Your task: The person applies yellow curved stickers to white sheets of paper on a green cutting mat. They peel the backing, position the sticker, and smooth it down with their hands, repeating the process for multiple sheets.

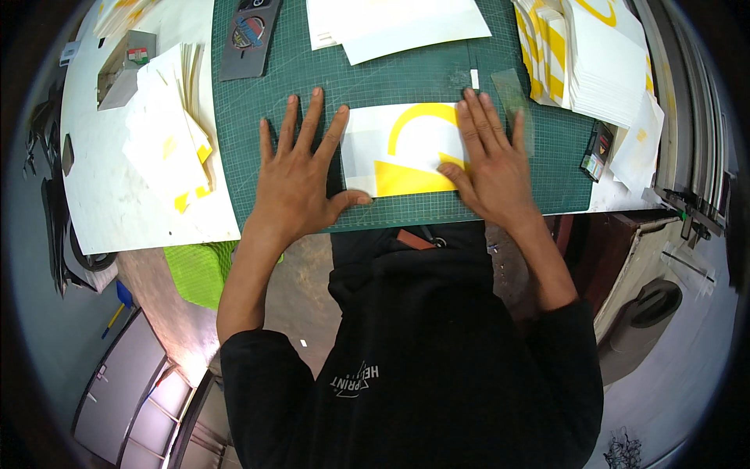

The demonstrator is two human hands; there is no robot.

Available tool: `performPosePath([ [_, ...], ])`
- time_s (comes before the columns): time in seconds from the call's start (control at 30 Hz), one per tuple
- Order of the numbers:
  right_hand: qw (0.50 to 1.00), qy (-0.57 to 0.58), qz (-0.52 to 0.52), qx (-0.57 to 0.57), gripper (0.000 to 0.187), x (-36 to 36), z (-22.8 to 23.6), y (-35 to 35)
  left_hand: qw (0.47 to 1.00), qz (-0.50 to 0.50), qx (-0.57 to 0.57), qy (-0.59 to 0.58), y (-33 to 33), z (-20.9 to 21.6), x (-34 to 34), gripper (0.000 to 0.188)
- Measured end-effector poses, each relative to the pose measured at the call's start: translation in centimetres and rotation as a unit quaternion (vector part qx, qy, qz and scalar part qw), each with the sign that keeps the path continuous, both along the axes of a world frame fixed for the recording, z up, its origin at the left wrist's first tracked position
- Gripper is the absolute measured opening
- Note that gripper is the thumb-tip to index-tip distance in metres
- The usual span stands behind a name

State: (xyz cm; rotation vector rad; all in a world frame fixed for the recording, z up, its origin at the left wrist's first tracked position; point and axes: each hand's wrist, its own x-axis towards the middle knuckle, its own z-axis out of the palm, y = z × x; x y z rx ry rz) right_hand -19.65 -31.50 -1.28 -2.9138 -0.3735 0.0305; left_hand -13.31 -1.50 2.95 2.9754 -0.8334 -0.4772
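Left hand (301, 184): head view has it wide open, fingers splayed on the green mat (406, 82), thumb by the lower edge of the white-and-yellow sheet (414, 148).
Right hand (500, 168): open too, lying flat over the sheet's right end, no grip.
Sheet: on the mat between them.
Skid risk: imo uneven pressure could slide or crease it, left end looks barely pinned.

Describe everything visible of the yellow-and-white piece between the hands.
The yellow-and-white piece looks like paper, roughly rectangular: white with a yellow arc, a yellow wedge below and greyish patches at left. It lies flat on the green cutting mat. The left hand has its thumb at the lower-left edge; the right hand covers the right end.
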Motion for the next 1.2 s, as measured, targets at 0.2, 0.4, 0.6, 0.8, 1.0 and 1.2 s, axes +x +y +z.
performPosePath([
  [0.2,0.996,-0.063,-0.048,-0.032,0.089,0.2,0.8,1.1,1.0,-0.004,0.004,-0.006,-0.2,0.1,0.0,0.128],
  [0.4,0.989,-0.06,0.034,0.128,0.082,2.1,-0.1,11.5,0.999,-0.024,0.034,-0.023,0.2,0.0,0.2,0.125],
  [0.6,0.993,-0.101,-0.059,0.01,0.071,0.9,-0.8,1.7,1.0,-0.006,0.009,-0.01,-0.3,0.6,-0.1,0.125],
  [0.8,0.952,-0.208,-0.216,0.059,0.056,0.2,-0.3,-0.6,1.0,0.009,0.008,-0.025,0.1,0.4,-1.1,0.126],
  [1.0,0.922,-0.147,-0.346,0.099,0.048,0.2,-0.8,-3.3,0.994,0.065,-0.077,-0.045,0.3,-1.4,-3.8,0.119],
  [1.2,0.866,-0.092,-0.385,0.305,0.027,-0.7,2.2,-1.5,0.991,0.083,-0.093,-0.049,0.2,-1.7,-4.1,0.118],
])
